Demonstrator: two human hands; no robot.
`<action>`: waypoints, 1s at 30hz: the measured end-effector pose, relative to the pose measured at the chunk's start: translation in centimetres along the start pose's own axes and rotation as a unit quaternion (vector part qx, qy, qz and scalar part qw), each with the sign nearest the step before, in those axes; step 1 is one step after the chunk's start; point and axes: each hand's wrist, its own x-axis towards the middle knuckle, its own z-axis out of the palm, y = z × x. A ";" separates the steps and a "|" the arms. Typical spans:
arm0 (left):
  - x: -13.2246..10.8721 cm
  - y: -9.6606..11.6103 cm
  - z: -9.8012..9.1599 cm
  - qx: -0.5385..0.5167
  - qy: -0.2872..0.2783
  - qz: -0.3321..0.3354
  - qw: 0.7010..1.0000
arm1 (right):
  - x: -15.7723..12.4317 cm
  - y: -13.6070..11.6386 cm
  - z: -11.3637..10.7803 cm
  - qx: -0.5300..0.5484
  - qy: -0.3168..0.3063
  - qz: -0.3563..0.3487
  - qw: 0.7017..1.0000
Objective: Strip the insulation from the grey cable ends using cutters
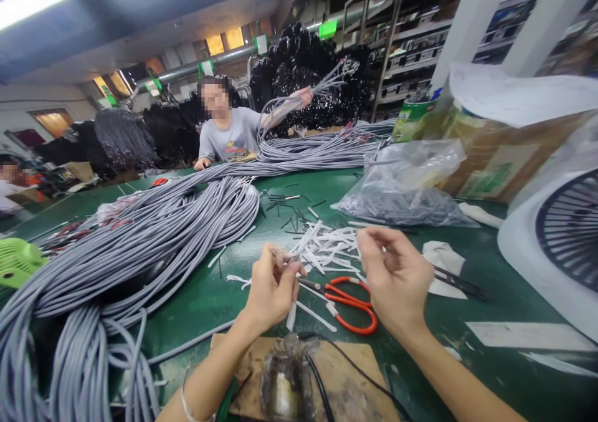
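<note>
My left hand (273,288) is closed in a pinch at the middle of the table. A grey cable (196,342) runs from the bundle toward this wrist, and a small grey end shows between the fingertips. My right hand (397,278) is raised to the right with its fingers curled together; whatever they pinch is too small to make out. Between the two hands lie scissors (357,319) with orange handles. A loose pile of white strips (322,247) sits just behind them. Below my hands, a stained metal device (284,381) with black wires rests on a wooden board (359,372).
Thick bundles of grey cables (154,247) cover the left side. Across the table, a person (228,129) holds up cable ends. At right are a clear plastic bag (406,185), a cardboard box (504,154), a white fan (551,241) and a dark slim tool (460,282).
</note>
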 end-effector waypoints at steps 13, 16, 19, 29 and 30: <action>0.1 0.5 0.6 -0.077 -0.031 -0.067 0.994 | -0.5 0.6 1.1 0.035 -0.144 0.124 0.981; 0.4 0.5 0.6 -0.125 -0.032 -0.084 0.988 | -0.1 0.9 1.3 0.154 -0.067 0.236 0.957; 0.6 0.2 0.4 -0.167 -0.051 -0.078 0.982 | 0.1 0.6 1.4 0.219 -0.041 0.276 0.935; 0.4 0.4 0.3 0.063 -0.017 -0.054 0.996 | -1.4 0.8 1.2 -0.105 -0.105 -0.150 0.977; 0.3 0.5 0.3 0.123 -0.003 -0.033 0.992 | -1.6 0.7 1.2 -0.142 -0.089 -0.213 0.962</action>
